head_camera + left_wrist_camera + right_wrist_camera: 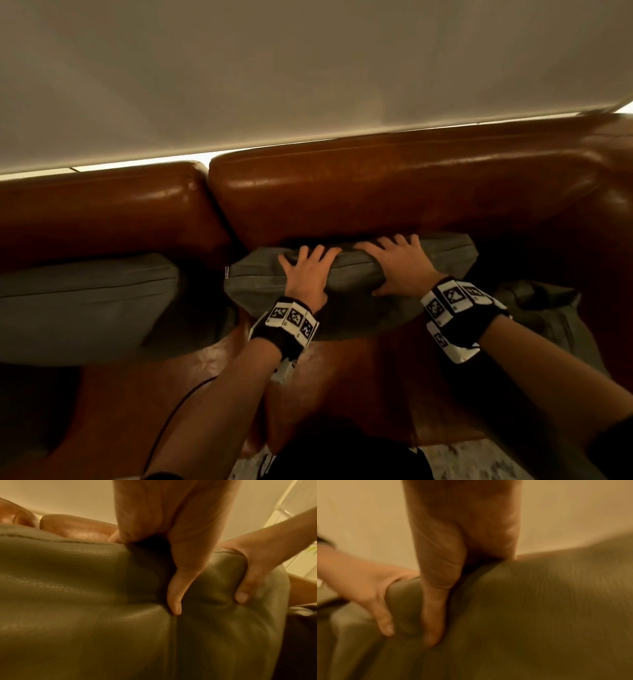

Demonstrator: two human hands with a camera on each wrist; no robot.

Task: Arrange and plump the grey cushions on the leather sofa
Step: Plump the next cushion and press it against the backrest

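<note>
- We're mid-plump on the R grey cushion: it stands on the leather sofa seat, leaning vs the backrest.
- Left hand and right hand both grip its top edge, fingers over the far side, thumbs dug into the front.
- 2nd grey cushion sits at L, apart.
- Next, we reckon: squeeze/shake to fluff, then square it up w/ the backrest.

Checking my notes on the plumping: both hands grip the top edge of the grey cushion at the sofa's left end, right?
Not quite: both hands, left hand and right hand, grip the right-hand grey cushion; the left cushion lies untouched, per the head view.
</note>
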